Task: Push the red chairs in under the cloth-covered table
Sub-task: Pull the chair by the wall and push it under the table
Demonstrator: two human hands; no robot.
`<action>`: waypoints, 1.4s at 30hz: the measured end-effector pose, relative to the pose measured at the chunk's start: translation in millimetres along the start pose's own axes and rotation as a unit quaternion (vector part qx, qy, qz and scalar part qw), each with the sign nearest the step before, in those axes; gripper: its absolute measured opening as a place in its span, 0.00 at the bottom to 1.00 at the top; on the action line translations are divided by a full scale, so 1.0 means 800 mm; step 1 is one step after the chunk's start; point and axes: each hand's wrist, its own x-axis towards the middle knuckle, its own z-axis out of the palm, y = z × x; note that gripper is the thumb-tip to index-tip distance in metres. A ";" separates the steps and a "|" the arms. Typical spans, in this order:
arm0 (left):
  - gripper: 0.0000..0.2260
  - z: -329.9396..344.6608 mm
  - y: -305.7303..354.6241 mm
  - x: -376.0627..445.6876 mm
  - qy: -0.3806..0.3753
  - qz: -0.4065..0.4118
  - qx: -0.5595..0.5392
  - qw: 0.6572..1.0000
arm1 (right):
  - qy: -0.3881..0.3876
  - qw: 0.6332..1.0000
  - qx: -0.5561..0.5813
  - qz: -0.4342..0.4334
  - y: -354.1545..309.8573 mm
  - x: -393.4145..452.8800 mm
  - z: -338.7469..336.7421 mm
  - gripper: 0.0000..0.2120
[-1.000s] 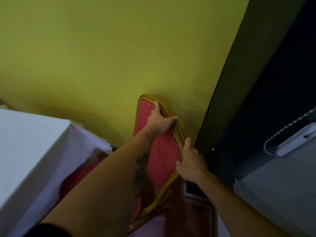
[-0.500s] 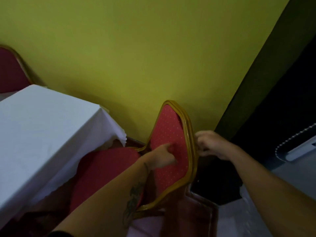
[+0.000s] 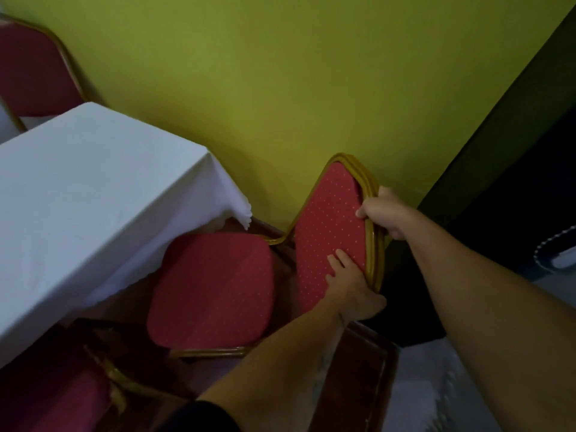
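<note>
Head cam view: both hands are on the back of the red chair (image 3: 330,232). Right hand (image 3: 385,213) has its fingers curled tight around the gold frame near the top; left hand (image 3: 353,285) lies lower down, fingers spread flat on the padding and thumb hooked behind the frame. Out past the fingertips, the seat sits mostly clear of the table (image 3: 93,194), only its far edge under the white cloth. So barely started, I'd say. Two more chairs at the edges, can't tell if they're in.

head view | steep downward look | close above table (image 3: 78,194) corner
</note>
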 end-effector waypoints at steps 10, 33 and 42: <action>0.53 0.002 -0.088 -0.105 -0.009 0.012 -0.022 1.000 | -0.022 0.998 0.056 0.001 0.037 -0.086 0.054 0.22; 0.40 -0.089 -0.292 -0.321 0.061 -0.034 0.096 0.993 | -0.005 0.981 0.186 -0.048 0.060 -0.293 0.272 0.19; 0.36 -0.135 -0.336 -0.334 0.119 -0.023 0.109 0.987 | -0.059 0.981 0.177 -0.058 0.035 -0.307 0.324 0.11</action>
